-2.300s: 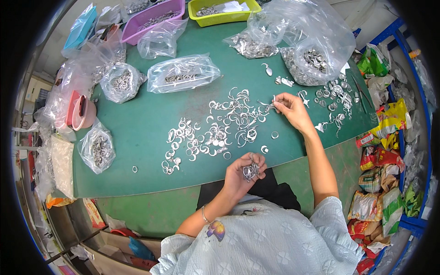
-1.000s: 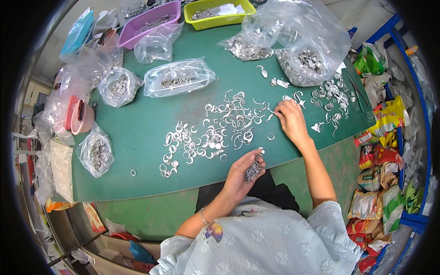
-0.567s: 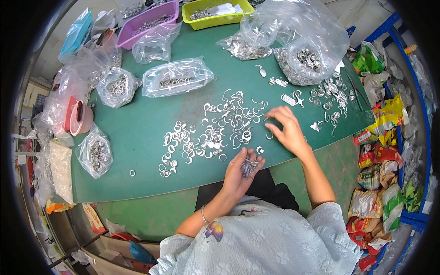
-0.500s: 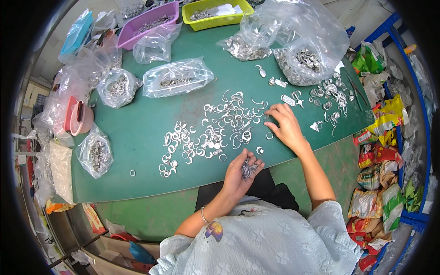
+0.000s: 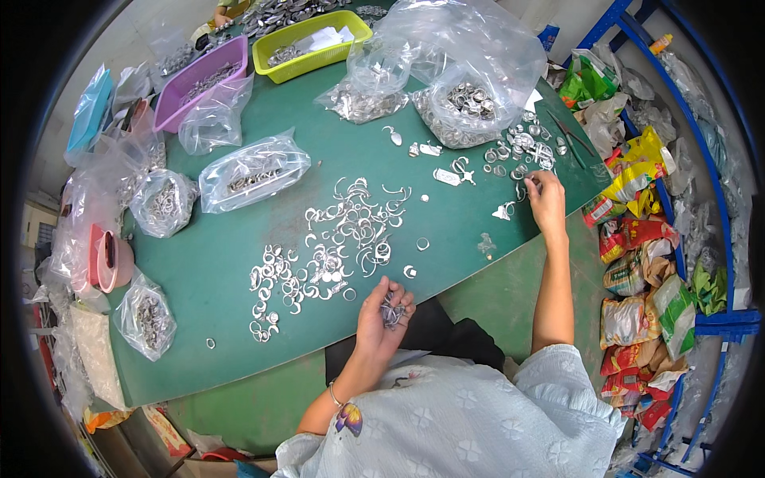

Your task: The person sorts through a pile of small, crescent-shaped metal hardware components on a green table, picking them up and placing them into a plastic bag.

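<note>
My left hand is cupped palm up near the table's front edge, its fingers curled around a bunch of small silver metal pieces. Just beyond it spreads a loose heap of silver rings, some of them open bands. Farther right, my right hand reaches to the near side of a second group of silver pieces. Its fingers are bent together at a thin curved piece; whether anything is pinched in them is too small to make out. A flat silver piece lies beside these fingers.
Clear plastic bags of metal pieces stand on the green table. A purple basket and a yellow basket sit at the back, near another person's hand. A slender dark tool lies right. Blue shelving holds packages.
My right hand has moved right, from the ring heap to the group at the right. My left hand still holds its metal pieces. The whole view has turned and shifted.
</note>
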Demonstrator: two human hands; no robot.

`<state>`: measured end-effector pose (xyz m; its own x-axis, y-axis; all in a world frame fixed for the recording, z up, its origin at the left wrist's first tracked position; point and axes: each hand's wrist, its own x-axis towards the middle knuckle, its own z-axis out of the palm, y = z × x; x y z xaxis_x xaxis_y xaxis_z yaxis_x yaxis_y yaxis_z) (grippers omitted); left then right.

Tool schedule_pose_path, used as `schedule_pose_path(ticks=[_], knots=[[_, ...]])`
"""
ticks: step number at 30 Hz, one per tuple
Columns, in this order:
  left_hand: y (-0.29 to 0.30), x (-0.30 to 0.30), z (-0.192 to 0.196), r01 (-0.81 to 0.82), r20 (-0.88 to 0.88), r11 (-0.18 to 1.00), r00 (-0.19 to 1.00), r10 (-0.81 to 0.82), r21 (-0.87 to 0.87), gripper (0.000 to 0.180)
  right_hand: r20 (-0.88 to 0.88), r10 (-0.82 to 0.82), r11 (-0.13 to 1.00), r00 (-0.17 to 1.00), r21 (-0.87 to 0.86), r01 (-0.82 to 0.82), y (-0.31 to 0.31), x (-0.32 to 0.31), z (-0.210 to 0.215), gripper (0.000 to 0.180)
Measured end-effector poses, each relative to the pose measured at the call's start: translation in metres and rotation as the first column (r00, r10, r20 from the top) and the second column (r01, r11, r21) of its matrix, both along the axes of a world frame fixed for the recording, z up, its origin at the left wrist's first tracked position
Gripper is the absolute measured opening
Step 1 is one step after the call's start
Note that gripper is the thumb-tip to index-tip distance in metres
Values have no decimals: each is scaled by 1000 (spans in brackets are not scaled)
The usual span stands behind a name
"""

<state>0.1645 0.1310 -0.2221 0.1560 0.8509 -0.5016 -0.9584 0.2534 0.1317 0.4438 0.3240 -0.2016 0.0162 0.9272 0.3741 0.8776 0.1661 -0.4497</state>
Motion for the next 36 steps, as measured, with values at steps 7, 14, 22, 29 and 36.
schedule_pose_path(ticks=[7, 14, 22, 29, 36], knots=[[-2, 1, -4, 41, 16, 999, 999, -41, -4, 20, -56, 169, 986, 984, 2, -170, -14, -29, 6, 14], [-4, 1, -1, 89, -6, 995, 996, -89, 35, 21, -81, 659, 748, 748, -25, -663, -20, -148, -12, 19], [-6, -4, -3, 56, -27, 998, 998, -56, 7, 22, -365, 571, 768, 735, -78, -636, -22, -133, -21, 11], [-5, 2, -4, 95, -20, 995, 995, -94, 18, 22, -748, 246, 701, 616, -302, -646, -42, -108, -13, 15], [-1, 4, 8, 84, -136, 996, 987, -84, -5, 34, -892, 167, 367, 420, -339, -866, -80, -130, 19, 14]])
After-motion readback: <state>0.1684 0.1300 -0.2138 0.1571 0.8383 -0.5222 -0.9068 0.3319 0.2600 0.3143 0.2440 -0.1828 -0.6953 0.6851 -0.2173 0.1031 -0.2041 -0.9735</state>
